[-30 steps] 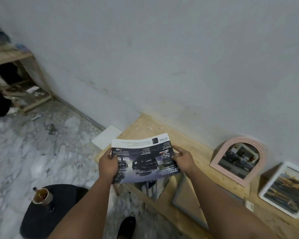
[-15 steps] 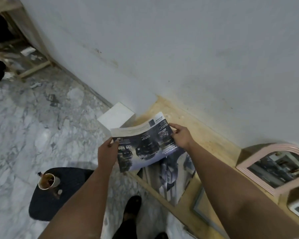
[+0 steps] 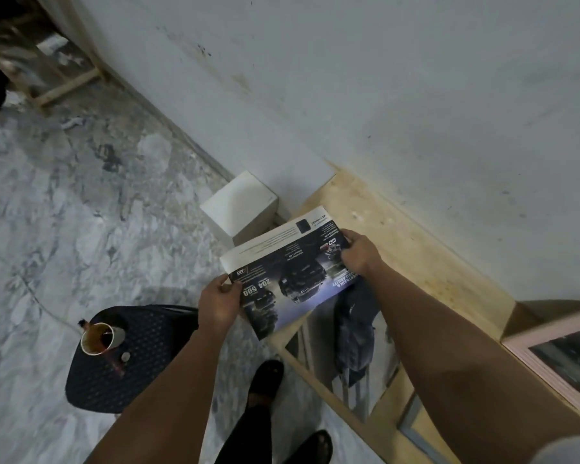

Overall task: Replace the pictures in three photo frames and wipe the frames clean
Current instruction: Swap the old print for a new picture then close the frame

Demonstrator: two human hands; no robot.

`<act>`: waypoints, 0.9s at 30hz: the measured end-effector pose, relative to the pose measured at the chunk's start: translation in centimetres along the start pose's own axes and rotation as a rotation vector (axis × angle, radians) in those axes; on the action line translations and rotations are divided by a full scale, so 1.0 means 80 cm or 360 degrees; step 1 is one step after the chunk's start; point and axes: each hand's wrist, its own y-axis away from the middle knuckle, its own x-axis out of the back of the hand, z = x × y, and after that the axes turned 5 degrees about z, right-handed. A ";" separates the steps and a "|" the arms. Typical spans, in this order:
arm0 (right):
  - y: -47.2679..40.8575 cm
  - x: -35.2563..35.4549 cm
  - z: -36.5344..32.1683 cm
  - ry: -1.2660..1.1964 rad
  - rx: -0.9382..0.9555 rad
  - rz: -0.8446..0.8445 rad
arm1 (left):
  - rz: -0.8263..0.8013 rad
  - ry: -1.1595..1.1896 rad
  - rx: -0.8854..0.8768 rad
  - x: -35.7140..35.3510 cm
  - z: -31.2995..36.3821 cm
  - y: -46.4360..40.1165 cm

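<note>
Gripped at its two short edges by the left hand [image 3: 219,304] and right hand [image 3: 359,254], the print [image 3: 287,269] is held above the bench [image 3: 416,242] corner and is best kept taut, uncreased, then squared to a frame [image 3: 556,356].

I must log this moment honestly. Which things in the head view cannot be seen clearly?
- Pink frame: cut off by the right edge; its shape and picture are unclear.
- Grey frame: mostly hidden under the right forearm.
- Printed sheet: small text too blurred to read; the left hand and right hand cover its edges.
- Picture on the table: top part hidden by the sheet.
</note>
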 end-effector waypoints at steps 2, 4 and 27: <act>-0.006 -0.003 -0.002 0.0026 -0.0044 -0.0027 | 0.0021 -0.0182 -0.0094 -0.002 0.001 -0.001; -0.014 -0.007 0.002 0.0098 -0.0083 -0.0046 | 0.0025 -0.0333 -0.0180 -0.003 -0.002 -0.003; 0.106 0.033 0.152 0.0744 -0.0321 0.0039 | -0.0335 -0.2005 -0.1460 -0.044 -0.032 0.013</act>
